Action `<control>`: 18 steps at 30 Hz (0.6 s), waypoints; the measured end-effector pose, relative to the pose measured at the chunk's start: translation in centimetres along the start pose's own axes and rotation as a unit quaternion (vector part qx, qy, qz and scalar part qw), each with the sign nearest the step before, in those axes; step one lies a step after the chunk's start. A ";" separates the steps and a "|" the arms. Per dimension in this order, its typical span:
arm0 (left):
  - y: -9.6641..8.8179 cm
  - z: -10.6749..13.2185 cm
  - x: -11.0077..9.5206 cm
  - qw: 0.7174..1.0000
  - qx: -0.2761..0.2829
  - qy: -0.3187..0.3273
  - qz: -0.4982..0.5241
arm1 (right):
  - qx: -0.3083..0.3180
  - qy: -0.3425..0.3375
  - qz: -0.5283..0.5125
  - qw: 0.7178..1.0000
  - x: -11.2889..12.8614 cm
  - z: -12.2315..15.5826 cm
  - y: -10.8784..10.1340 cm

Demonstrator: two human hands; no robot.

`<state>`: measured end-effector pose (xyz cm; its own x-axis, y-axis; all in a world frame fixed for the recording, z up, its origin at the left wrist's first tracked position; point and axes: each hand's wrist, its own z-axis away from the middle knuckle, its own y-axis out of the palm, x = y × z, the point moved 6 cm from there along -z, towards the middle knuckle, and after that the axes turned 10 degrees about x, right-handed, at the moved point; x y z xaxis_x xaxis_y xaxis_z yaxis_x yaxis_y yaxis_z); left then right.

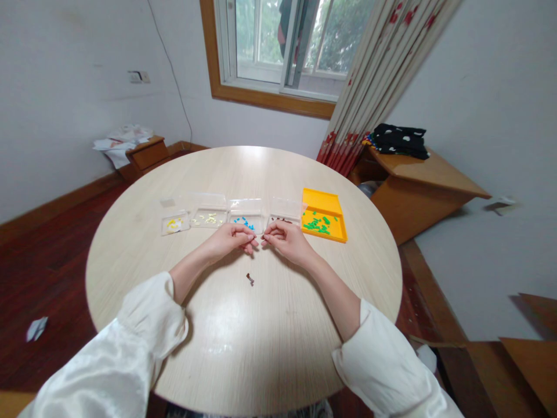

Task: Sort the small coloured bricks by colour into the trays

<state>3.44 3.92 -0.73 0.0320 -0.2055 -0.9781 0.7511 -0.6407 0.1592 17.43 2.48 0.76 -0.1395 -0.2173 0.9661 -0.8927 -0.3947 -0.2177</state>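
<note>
My left hand (230,239) and my right hand (285,238) meet fingertip to fingertip over the round wooden table (243,325), both pinched closed. What sits between the fingertips is too small to name. A small dark brown piece (250,279) lies on the table just below the hands. Behind the hands stands a row of clear plastic boxes: one with yellow bits (174,223), one with pale yellow bits (209,218), one with blue bits (246,222), one with dark bits (284,219). An orange tray (324,216) holds green pieces.
A low wooden cabinet (418,180) with black cloth on it stands at the right by a curtain (374,93). A small wooden stand (145,152) with papers sits at the far left. A crumpled paper (37,328) lies on the red floor.
</note>
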 end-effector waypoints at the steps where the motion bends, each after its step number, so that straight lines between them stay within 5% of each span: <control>1: 0.0 0.0 0.1 1.000 0.003 0.002 0.008 | -0.001 0.000 -0.002 1.000 0.0 0.0 0.0; 18: 0.6 -0.2 0.3 0.999 0.046 0.018 0.017 | -0.015 -0.034 0.062 0.997 1.1 0.1 0.4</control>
<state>4.03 3.63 -0.97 0.0811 -0.2020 -0.9760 0.6849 -0.7001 0.2018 16.95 2.00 1.72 -0.2219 -0.3226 0.9202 -0.8829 -0.3340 -0.3300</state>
